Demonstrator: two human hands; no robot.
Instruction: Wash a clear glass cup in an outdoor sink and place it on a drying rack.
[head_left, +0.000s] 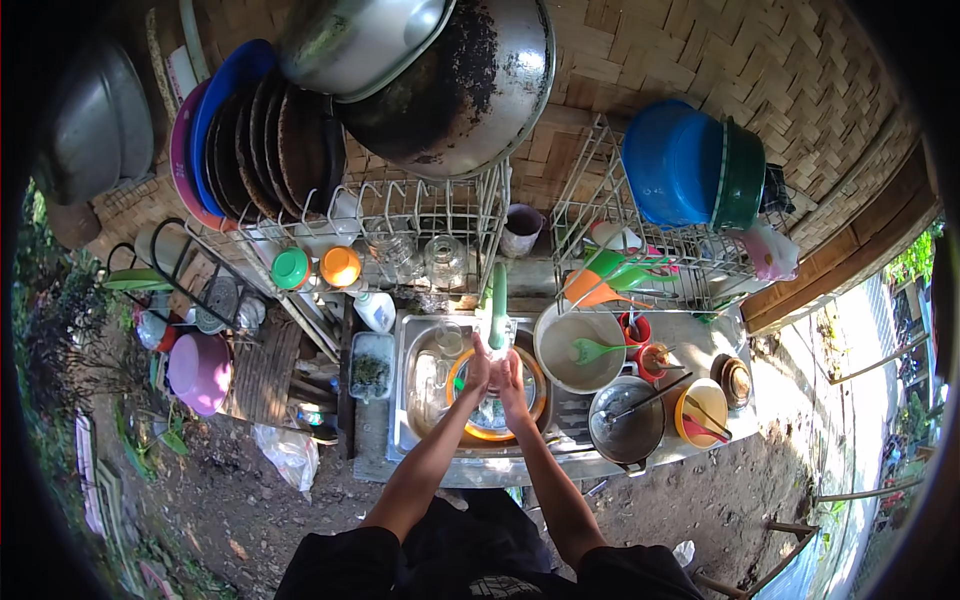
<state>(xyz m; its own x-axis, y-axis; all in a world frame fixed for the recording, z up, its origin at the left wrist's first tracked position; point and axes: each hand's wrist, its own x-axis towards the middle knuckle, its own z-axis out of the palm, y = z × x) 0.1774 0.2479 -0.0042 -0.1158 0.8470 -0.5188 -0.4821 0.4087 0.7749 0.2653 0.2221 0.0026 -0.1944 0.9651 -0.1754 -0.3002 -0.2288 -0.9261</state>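
Note:
My left hand (478, 369) and my right hand (513, 381) are raised side by side over a metal sink (415, 420). Between them they hold what looks like a clear glass (511, 332), its mouth at the lower end of a green spout pipe (499, 296). My fingers partly cover the glass. Below my hands, an orange-rimmed basin (491, 433) in the sink contains sudsy water. More clear glassware (429, 379) lies in the sink to the left of the basin, and another glass (449, 339) is near the back edge.
On the right stand a large whitish pot (550, 360), a grey pan (619, 442), red cups (636, 330) and a yellow bowl (703, 401) with utensils. A tub with a scrubber (370, 367) sits left. Wire racks (420, 202) with dishes overhang the back; a blackened pot (450, 97) rests above.

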